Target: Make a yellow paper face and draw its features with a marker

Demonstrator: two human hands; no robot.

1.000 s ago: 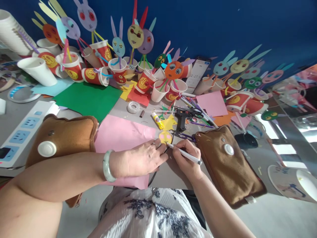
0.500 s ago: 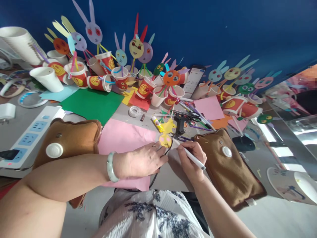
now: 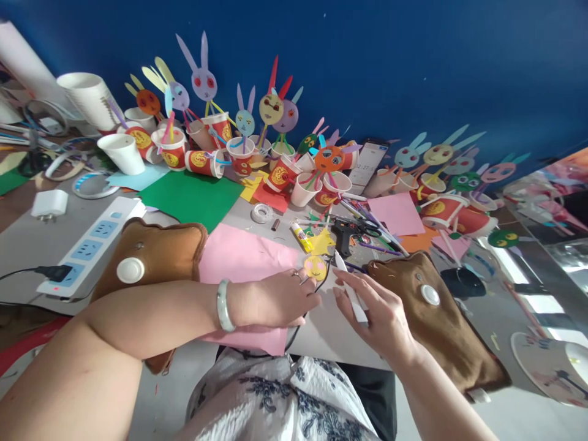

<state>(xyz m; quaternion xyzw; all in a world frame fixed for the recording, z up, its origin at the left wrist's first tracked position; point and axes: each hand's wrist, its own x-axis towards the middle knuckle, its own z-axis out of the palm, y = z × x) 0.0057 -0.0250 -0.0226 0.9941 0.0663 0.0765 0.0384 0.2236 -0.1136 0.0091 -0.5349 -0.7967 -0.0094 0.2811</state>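
My left hand [image 3: 278, 298], with a ring and a jade-like bangle at the wrist, is closed at the lower left edge of a round yellow paper face [image 3: 316, 268]. Pink cheeks and a drawn smile show on the disc. A white marker pen [image 3: 351, 291] is held between the thumb and fingers of my right hand [image 3: 379, 313], just right of the face. The pen's narrow end points up and away from me. Under my left forearm and hand lies a pink paper sheet [image 3: 243, 251]. A black cord [image 3: 293, 337] passes beneath the left hand.
Behind lie a glue stick [image 3: 301, 237], a black glue gun [image 3: 345, 233], a tape roll [image 3: 262, 213] and green paper [image 3: 188, 195]. Paper-cup rabbits [image 3: 241, 153] line the blue wall beside a phone [image 3: 368, 165]. Brown warmers [image 3: 158, 248] flank my hands; a power strip [image 3: 89, 248] sits left.
My right hand has loosened its writing grip and opened out around the marker, tilting it more upright. The left hand stays at the yellow face. The whole view has shifted somewhat.
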